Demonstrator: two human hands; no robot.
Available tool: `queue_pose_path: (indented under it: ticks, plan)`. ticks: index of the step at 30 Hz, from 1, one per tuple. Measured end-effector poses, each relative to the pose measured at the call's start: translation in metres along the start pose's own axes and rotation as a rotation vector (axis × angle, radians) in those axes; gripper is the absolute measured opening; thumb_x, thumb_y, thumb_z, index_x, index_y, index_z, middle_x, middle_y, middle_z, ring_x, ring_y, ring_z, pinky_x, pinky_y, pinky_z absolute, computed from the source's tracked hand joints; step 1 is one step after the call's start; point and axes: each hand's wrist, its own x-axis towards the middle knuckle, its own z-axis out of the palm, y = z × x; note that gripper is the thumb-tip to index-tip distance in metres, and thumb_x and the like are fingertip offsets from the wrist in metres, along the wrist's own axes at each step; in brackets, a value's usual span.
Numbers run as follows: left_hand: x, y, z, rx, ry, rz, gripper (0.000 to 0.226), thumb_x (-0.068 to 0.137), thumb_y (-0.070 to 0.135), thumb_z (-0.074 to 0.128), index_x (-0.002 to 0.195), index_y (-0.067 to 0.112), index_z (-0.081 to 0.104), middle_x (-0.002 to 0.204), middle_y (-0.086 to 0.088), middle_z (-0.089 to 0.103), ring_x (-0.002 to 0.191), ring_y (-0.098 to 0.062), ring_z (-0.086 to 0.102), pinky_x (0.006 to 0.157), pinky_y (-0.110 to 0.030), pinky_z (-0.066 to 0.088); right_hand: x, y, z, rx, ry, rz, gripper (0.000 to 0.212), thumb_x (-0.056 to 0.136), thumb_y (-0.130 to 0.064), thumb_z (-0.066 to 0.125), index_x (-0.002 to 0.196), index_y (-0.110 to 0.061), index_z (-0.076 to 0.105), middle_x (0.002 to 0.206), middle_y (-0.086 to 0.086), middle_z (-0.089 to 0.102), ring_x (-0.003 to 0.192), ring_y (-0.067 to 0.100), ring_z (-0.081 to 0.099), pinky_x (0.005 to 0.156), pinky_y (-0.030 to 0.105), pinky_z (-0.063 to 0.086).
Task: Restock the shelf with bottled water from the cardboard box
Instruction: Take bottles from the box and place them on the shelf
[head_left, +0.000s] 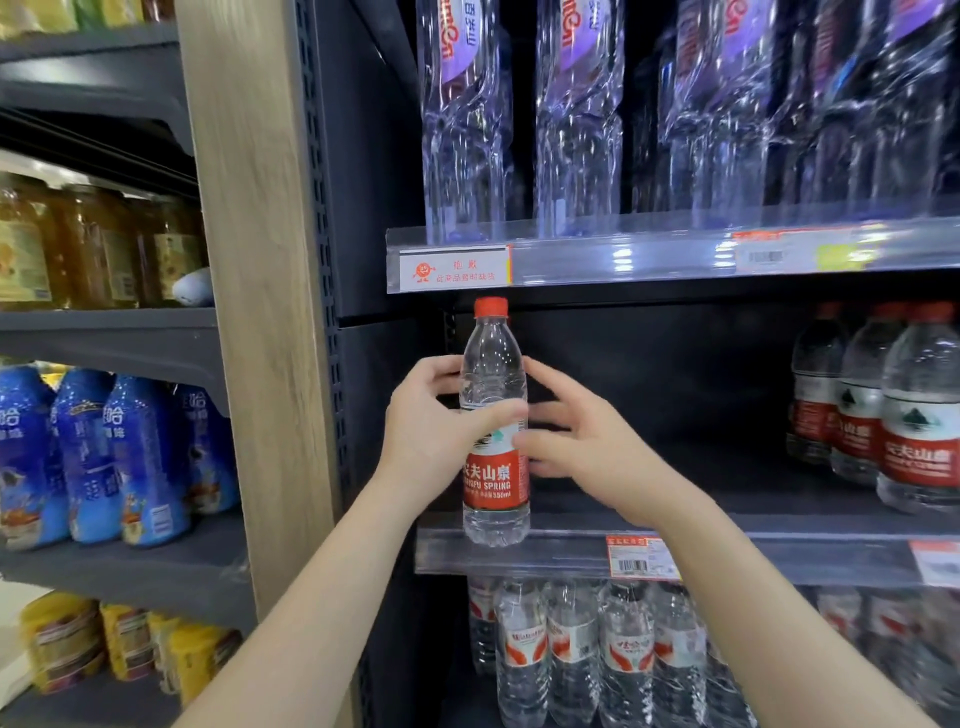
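Left hand (431, 436): grips the water bottle from its left, thumb across the front just above the label, fingers curled round behind.
Right hand (587, 447): fingers loosely spread, holding nothing, fingertips at the bottle's right side.
Water bottle (493, 467): upright between both hands, red cap, red label. Its base is level with the price rail; I cannot tell if it rests on the shelf.
Price rail (545, 556): clear strip just behind the bottle's base.
Wrapped bottles (576, 654): below the bottle, on the lower level.
Shelf (701, 499): dark, bare board stretching right of the bottle.
Matching bottles (919, 431): standing well to the right of the bottle on the same shelf.
Tall clear bottles (462, 130): above the bottle, purple labels.
Wooden post (260, 312): left of the bottle.
Blue bottles (88, 457): further left, beyond the post.
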Motion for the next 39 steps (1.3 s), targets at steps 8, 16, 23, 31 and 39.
queue_pose_path:
  ticks: [8, 16, 23, 31, 39]
  plan:
    - [0.026, -0.021, 0.017, -0.077, 0.002, -0.091, 0.085, 0.045, 0.050, 0.099, 0.120, 0.030, 0.064, 0.110, 0.007, 0.078, 0.099, -0.011, 0.078, 0.085, -0.042, 0.066, 0.023, 0.019, 0.013, -0.054, 0.160, 0.023, 0.099, 0.085, -0.012, 0.083, 0.160, -0.044, 0.028, 0.116, -0.003, 0.076, 0.102, 0.015, 0.076, 0.091, 0.044, 0.062]
    - [0.033, -0.050, 0.005, -0.200, -0.165, -0.156, 0.062, 0.084, 0.020, 0.090, 0.137, 0.035, 0.060, 0.121, 0.000, 0.078, 0.113, -0.016, 0.075, 0.091, -0.036, 0.064, 0.042, 0.035, 0.013, -0.109, 0.174, -0.015, 0.096, 0.085, -0.010, 0.084, 0.159, -0.043, 0.032, 0.120, -0.006, 0.074, 0.107, 0.008, 0.073, 0.094, 0.034, 0.061]
    - [0.023, -0.068, 0.009, 0.000, -0.246, -0.155, 0.082, 0.098, 0.022, 0.076, 0.157, 0.058, 0.031, 0.122, 0.009, 0.073, 0.105, -0.007, 0.075, 0.092, -0.030, 0.062, 0.046, 0.058, 0.015, -0.140, 0.221, -0.007, 0.095, 0.088, -0.020, 0.083, 0.160, -0.046, 0.027, 0.124, -0.013, 0.070, 0.108, 0.006, 0.072, 0.096, 0.031, 0.059]
    - [0.030, -0.075, 0.020, 0.195, -0.193, -0.072, 0.077, 0.101, 0.030, 0.073, 0.162, 0.048, 0.031, 0.130, 0.008, 0.069, 0.111, -0.004, 0.067, 0.087, -0.004, 0.047, 0.056, 0.068, 0.011, -0.296, 0.271, 0.033, 0.093, 0.090, -0.028, 0.079, 0.159, -0.053, 0.021, 0.102, -0.016, 0.069, 0.090, -0.004, 0.068, 0.071, 0.003, 0.050]
    - [0.040, -0.078, 0.024, 0.303, -0.203, -0.080, 0.077, 0.103, 0.027, 0.069, 0.166, 0.041, 0.026, 0.142, -0.003, 0.068, 0.139, -0.025, 0.057, 0.111, -0.030, 0.041, 0.066, 0.072, 0.009, -0.376, 0.294, 0.054, 0.092, 0.091, -0.029, 0.078, 0.157, -0.057, 0.020, 0.096, -0.023, 0.065, 0.091, -0.005, 0.065, 0.068, 0.000, 0.047]
